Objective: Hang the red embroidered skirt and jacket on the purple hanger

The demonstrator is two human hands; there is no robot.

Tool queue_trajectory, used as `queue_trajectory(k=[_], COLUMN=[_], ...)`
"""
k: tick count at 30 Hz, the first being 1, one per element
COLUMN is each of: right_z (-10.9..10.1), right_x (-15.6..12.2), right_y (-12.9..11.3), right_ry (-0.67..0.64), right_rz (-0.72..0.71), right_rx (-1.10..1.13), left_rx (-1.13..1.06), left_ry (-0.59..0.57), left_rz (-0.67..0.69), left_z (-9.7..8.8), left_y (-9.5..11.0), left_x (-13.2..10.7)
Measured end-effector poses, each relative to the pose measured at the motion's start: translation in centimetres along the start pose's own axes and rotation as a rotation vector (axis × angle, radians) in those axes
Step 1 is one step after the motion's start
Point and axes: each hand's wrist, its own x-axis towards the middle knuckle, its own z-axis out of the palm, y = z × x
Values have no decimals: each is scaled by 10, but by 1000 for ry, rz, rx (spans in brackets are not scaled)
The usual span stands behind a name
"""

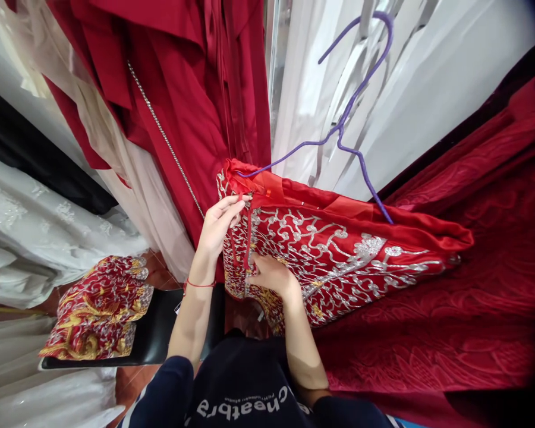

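Observation:
A red skirt [325,238] with silver and gold embroidery hangs in front of me from a purple hanger [352,107], its red satin waistband tilted down to the right. My left hand [220,223] is closed in a pinch on the waistband, at the upper end of a side opening with red edges that looks like a zipper [248,229]. Lower along that opening is my right hand [274,276], its thumb and fingers bent against the embroidered cloth. Whether it grips a zipper pull is hidden.
A matching embroidered red garment [98,309] lies on a black seat [156,321] at lower left. Dark red dresses [169,119], one with a silver chain [169,145], hang behind. White gowns [303,77] fill the back, with red patterned fabric [481,333] to the right.

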Motion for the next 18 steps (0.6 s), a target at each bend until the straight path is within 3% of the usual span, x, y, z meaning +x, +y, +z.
queue_trajectory(k=[2, 6, 9, 13, 16, 18], right_z=[-6, -17, -22, -30, -46, -59], right_x=[-3, 2, 15, 27, 19, 7], right_y=[-5, -26, -42, -51, -51, -53], right_ry=[86, 439, 632, 725, 742, 741], right_rz=[-68, -100, -106, -126, -113, -151], right_rx=[145, 532, 601, 491, 391, 362], left_rx=[-13, 2, 88, 265, 377, 420], left_ry=[14, -19, -61, -167, -234, -219], left_rz=[-14, -111, -131, -27, 75, 131], left_z=[-1, -7, -12, -19, -20, -19], left_y=[-2, -6, -5, 3, 11, 15], left_x=[-1, -6, -10, -7, -2, 1])
